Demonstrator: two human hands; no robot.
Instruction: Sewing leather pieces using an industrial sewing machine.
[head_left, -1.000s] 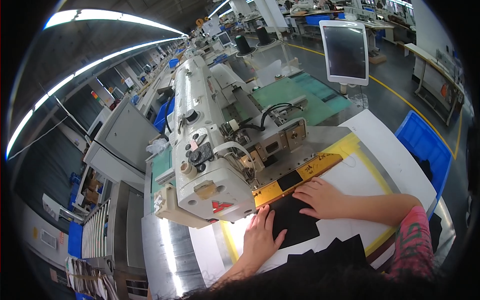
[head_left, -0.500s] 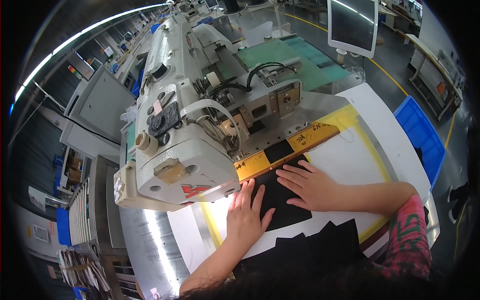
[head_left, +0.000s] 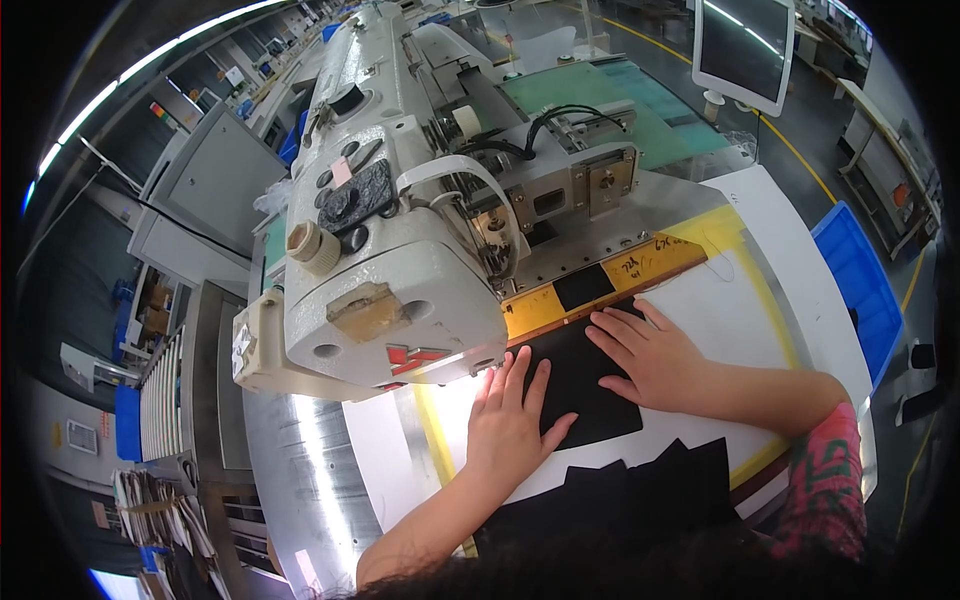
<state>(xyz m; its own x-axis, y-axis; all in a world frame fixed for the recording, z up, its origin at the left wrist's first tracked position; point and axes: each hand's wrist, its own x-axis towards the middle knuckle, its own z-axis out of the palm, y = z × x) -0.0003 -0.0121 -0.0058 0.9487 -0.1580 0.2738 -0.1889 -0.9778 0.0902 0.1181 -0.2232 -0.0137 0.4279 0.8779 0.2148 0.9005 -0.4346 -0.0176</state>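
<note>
Both hands have slid closer to the sewing machine (head_left: 400,250) since a moment ago, the left hand (head_left: 510,425) and right hand (head_left: 650,355) now lying open and flat, gripping nothing, pressing the black fabric piece (head_left: 580,385) between them against the yellow guide strip (head_left: 600,285).

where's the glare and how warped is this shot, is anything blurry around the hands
Head view: the strongest glare sits on the steel table surface and under the sewing machine, just beside the left hand; fisheye bending curves the ceiling lights and table edges toward the black rim; both hands, right hand included, and the black fabric piece look sharp.
</note>
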